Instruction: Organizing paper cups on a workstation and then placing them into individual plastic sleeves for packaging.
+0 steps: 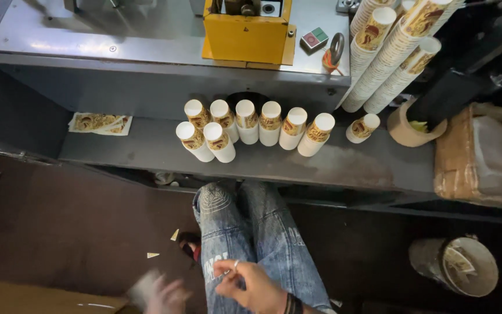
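Two bare hands sit low in view, over the person's lap; right hand [250, 285] rests above the jeans-clad knees [251, 232], fingers loosely curled w/ thumb and forefinger nearly pinched, a ring on one finger and dark bands at the wrist — nothing visibly held. Left hand [161, 295] is just beside it, blurred; something pale shows at its fingertips but can't tell what it is or whether the grip is closed. Below that hand, a brown cardboard flat [42, 298] lies at the frame's edge. Well above both hands, on the grey shelf [146, 148], stand short stacks of printed paper cups [251, 131] — upside down, white bottoms up, in two rough rows, touching or nearly so; one stack [362, 128] stands apart, beside a tape roll [407, 129]. Long cup stacks [390, 52] lean farther up and to the right hand's side; flat printed cup blanks [100, 123] lie on the shelf toward the left hand's side; yellow machine box [246, 32] sits on the steel top beyond.
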